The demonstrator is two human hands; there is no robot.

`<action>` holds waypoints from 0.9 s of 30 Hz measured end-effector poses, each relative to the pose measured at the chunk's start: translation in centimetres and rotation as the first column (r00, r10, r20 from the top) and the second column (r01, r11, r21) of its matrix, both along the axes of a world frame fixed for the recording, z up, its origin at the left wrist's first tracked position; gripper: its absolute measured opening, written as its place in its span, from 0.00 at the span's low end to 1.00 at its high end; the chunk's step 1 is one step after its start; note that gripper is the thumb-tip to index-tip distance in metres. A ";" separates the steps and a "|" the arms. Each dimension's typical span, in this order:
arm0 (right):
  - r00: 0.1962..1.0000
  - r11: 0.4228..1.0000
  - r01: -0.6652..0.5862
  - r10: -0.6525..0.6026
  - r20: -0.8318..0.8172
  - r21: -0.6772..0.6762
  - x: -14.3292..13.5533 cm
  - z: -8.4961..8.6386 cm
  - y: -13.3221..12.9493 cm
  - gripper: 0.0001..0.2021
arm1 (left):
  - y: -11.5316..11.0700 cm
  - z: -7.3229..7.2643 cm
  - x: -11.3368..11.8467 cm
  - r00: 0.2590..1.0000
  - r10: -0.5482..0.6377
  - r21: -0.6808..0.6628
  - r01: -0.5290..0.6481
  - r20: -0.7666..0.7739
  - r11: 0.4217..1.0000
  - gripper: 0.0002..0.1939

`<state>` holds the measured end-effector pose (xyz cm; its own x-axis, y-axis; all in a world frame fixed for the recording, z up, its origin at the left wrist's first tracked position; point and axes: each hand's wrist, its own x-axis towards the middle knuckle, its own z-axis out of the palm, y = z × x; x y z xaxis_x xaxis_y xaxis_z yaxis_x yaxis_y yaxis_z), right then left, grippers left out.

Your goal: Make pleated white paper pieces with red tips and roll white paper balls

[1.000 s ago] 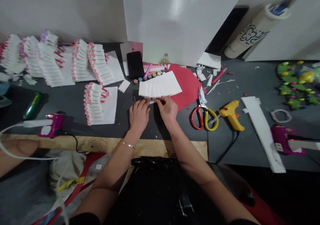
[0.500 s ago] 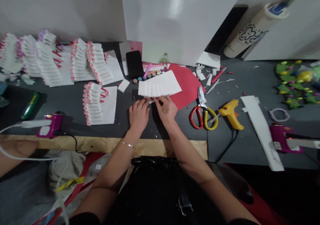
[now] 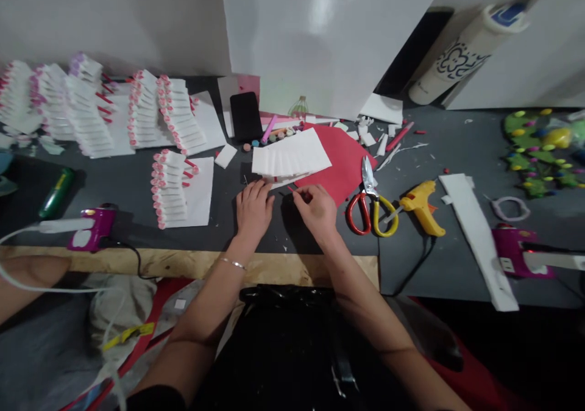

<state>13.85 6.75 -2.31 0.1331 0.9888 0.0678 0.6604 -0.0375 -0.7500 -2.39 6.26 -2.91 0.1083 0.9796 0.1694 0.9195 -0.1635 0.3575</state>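
In the middle of the table lies a white foam sheet with overlapping pleated strips (image 3: pixel 290 158), partly over a red sheet (image 3: pixel 350 161). My left hand (image 3: pixel 254 211) rests on the table, its fingertips at the near left edge of the white piece and its thumb held apart. Just right of it, my right hand (image 3: pixel 320 213) is closed in a pinch near the white piece's lower edge. A thin red stick (image 3: pixel 290 188) shows at its fingertips, mostly hidden by the fingers. Scissors with red and yellow handles (image 3: pixel 368 200) lie right of this hand.
A yellow glue gun (image 3: pixel 421 207) and a long white strip (image 3: pixel 479 240) lie to the right. Finished-looking pleated pieces with pink tips (image 3: pixel 169 188) stand on the left. A black phone (image 3: pixel 245 117) lies behind. Another person's arm (image 3: pixel 34 283) is at the lower left.
My right hand has drawn back to the right and toward me from the white piece's edge, with a red stick at its fingertips. The left hand has hardly moved.
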 end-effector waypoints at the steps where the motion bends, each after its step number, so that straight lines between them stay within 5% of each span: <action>1: 0.999 1.000 -0.005 0.005 -0.049 0.002 0.3 0.0 -0.3 0.08 | 0.0 0.1 0.0 1.000 0.008 0.012 -0.008 0.019 1.000 0.17; 6: 0.973 0.998 -0.056 0.064 -0.223 0.041 0.6 0.2 -0.7 0.09 | -0.2 0.8 0.2 0.982 0.062 0.110 -0.082 0.177 0.990 0.12; 14: 0.961 0.987 -0.158 0.161 -0.226 0.032 0.1 0.7 -1.0 0.09 | -0.4 1.4 0.8 0.840 0.078 -0.080 -0.041 0.537 0.996 0.08; 22: 0.950 0.962 -0.256 0.268 -0.158 0.097 0.7 1.5 -0.4 0.05 | -0.2 2.3 1.3 0.840 0.023 -0.046 0.002 0.542 0.999 0.05; 27: 0.964 0.986 -0.136 0.155 -0.218 0.098 0.2 0.6 1.2 0.04 | 0.3 1.8 0.7 0.913 0.028 -0.031 -0.016 0.408 0.999 0.10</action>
